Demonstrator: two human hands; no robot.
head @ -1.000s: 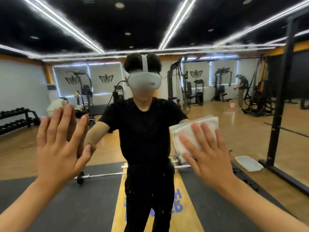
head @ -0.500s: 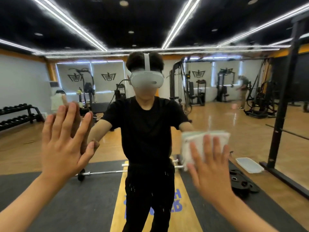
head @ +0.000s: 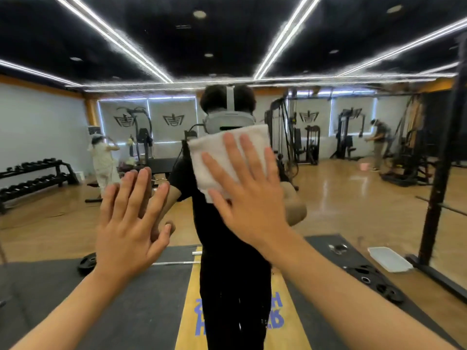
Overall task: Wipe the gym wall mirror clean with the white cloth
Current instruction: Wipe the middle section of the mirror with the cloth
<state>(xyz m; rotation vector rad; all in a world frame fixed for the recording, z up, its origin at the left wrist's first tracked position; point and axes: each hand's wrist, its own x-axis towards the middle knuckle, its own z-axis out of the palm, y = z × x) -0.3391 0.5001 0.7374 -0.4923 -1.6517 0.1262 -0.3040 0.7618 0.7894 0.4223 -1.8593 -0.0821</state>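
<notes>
Head view: right hand (head: 250,198) flat, fingers straight, pressing folded white cloth (head: 227,152) on gym wall mirror (head: 341,198); left hand (head: 129,223), left of cloth, flat, empty. I'd use even pressure, overlapping strokes.

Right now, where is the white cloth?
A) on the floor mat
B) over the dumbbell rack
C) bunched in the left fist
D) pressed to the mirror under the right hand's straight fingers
D: the right hand spreads straight fingers over the white cloth against the mirror; the left hand holds nothing.
</notes>
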